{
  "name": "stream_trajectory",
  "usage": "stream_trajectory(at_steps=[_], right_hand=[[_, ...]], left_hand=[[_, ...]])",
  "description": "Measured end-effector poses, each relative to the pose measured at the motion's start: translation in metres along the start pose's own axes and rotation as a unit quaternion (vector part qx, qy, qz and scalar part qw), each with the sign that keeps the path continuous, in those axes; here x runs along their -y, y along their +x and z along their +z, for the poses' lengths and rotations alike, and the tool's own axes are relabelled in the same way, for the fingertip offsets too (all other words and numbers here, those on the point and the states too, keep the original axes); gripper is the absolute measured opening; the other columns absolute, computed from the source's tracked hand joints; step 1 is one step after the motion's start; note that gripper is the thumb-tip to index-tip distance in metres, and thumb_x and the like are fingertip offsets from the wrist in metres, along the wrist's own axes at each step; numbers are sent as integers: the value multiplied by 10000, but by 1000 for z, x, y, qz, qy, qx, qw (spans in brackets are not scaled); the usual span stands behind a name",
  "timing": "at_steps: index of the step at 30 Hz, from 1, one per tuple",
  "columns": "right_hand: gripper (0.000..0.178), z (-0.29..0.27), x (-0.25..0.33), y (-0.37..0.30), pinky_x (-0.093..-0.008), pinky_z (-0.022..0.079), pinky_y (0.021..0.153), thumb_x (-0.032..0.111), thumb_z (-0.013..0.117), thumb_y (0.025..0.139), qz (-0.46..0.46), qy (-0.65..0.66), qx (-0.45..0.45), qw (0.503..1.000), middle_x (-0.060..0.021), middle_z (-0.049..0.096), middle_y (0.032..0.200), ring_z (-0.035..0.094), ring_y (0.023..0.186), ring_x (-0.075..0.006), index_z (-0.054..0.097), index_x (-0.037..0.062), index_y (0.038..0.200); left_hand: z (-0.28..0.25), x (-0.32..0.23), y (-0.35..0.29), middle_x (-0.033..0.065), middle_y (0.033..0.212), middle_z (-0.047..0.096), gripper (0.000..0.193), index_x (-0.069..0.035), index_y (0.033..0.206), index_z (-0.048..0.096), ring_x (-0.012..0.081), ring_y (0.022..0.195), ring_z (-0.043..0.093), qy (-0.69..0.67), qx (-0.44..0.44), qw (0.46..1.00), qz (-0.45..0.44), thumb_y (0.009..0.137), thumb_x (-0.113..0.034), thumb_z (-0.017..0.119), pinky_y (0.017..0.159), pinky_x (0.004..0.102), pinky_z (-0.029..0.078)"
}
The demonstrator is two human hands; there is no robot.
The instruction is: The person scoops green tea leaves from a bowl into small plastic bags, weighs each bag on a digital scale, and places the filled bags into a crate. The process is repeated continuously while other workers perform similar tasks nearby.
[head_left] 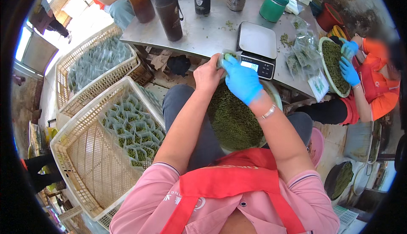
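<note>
- Holding a small clear plastic sachet of green leaf (229,56) just before the grey digital scale (257,49), above the round tray of loose green leaf (234,119) on the lap.
- Bare left hand (207,75) pinches the sachet closed; blue-gloved right hand (241,80) grips its mouth.
- Judgement: keep the mouth upright over the tray so spill drops back.
- Count: two beige plastic crates (91,160); one scale; four bottles on the steel table (203,33).

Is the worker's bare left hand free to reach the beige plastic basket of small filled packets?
Probably not right away: the left hand holds a small packet with the gloved right hand; the basket itself lies unobstructed.
</note>
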State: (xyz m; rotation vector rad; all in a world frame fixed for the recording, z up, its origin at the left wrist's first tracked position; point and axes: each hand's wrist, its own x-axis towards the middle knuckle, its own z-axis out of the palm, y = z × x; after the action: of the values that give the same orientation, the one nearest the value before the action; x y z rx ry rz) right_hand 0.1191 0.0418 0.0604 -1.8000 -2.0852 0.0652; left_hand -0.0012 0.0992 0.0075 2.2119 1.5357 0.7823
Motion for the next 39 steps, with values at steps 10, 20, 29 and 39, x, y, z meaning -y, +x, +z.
stream_trajectory(at_steps=[10,20,29,39], right_hand=[[349,-13,9,-7,-437,525,660,90,515,808,-13,43,36,998,-140,555,1172,635,778,-353,553,90,1156],[248,-86,-46,-39,-277,503,740,69,579,809,139,574,26,806,-76,676,836,613,794,-118,673,53,1038],[422,-107,-349,-82,-319,436,914,119,524,848,252,47,-226,940,-156,650,1114,601,1023,-223,548,76,1267],[355,-39,-164,2,-348,375,1006,115,458,926,69,103,-330,936,-171,532,1294,512,1180,-271,547,64,1265]], left_hand=[[-2,8,-6,117,930,663,586,-187,1257,488,332,773,643,13,-15,996,84,703,-183,679,653,422,506],[5,1,-1,160,927,674,507,-217,1230,548,337,806,652,-34,-16,999,-34,770,-373,690,703,390,509],[-8,-7,11,189,1036,657,744,-133,1243,548,313,986,632,-168,25,977,-130,671,-579,713,859,375,479],[-62,37,-20,136,956,660,561,26,1268,471,148,640,659,-455,-61,883,-100,901,-380,592,646,272,492]])
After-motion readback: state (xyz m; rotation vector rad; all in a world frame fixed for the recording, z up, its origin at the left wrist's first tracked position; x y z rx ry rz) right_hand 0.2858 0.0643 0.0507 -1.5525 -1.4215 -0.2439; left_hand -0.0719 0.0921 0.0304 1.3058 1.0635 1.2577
